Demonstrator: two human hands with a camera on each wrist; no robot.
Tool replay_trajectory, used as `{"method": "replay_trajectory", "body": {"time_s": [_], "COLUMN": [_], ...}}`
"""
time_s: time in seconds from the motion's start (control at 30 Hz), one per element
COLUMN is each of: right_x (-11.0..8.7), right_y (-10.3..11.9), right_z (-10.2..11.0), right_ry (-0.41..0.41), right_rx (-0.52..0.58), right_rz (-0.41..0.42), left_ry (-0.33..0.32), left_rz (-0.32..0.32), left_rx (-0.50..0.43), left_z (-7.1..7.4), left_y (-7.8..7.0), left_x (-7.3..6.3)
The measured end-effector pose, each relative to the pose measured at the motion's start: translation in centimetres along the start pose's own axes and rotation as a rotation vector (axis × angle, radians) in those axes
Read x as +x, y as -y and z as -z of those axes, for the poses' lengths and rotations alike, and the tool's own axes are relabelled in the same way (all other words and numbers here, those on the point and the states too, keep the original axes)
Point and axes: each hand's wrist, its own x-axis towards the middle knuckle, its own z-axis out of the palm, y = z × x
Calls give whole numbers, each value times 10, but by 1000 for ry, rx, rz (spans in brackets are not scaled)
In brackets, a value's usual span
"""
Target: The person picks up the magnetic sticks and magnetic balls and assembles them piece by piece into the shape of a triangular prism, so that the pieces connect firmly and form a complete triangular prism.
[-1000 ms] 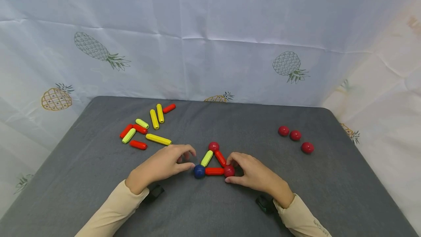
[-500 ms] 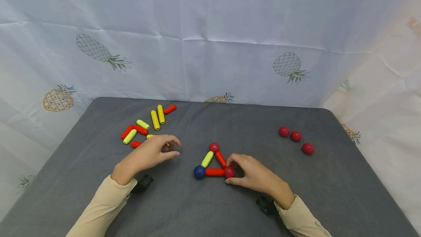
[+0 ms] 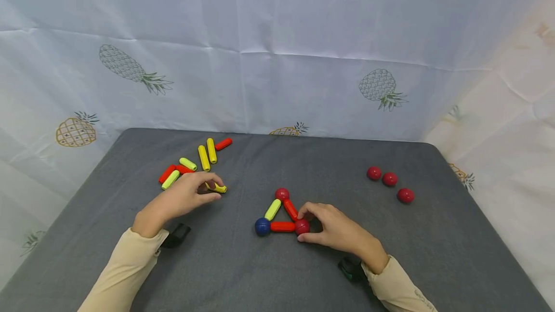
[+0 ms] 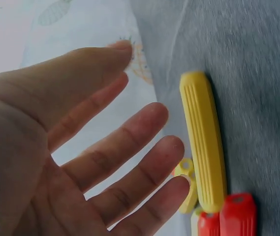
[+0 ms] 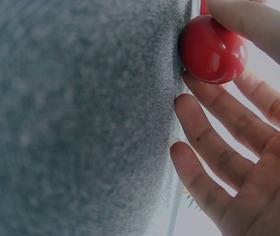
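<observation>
My left hand (image 3: 186,195) hovers over a long yellow rod (image 3: 219,188), partly hiding it in the head view. In the left wrist view its fingers are spread apart, and the ribbed yellow rod lies just beyond the fingertips (image 4: 171,147). With thumb and fingers, my right hand (image 3: 334,225) holds a red ball (image 3: 302,226), the right corner of a triangle lying on the table. A short red rod (image 3: 283,227) links that ball to a blue ball (image 3: 262,226). A lime rod (image 3: 272,210) and another red rod (image 3: 291,210) run up to a second red ball (image 3: 282,194).
Short red and lime rods (image 3: 171,180) lie left of my left hand. Behind them are two long yellow rods (image 3: 204,158) and a red rod (image 3: 223,144). Three loose red balls (image 3: 389,178) sit at the right. A pineapple-print cloth (image 3: 260,85) hangs behind the grey table (image 3: 269,273).
My left hand has moved left and back, away from the blue ball to the long yellow rod. My right hand has stayed on the red ball, and the triangle has kept its place.
</observation>
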Motion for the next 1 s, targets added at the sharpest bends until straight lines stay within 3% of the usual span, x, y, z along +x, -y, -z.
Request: {"method": "replay_trajectory", "body": {"time_s": [0.37, 1.0], "right_x": [0, 0], "right_y": [-1, -1], "right_z": [0, -1], "right_ry": [6, 6], "right_rx": [-3, 0], "right_rz": [-20, -35], "left_ry": [19, 101], "left_rz": [46, 114], "left_rx": [8, 121], "left_z": [12, 20], "left_y": [21, 32], "left_x": [-5, -11]}}
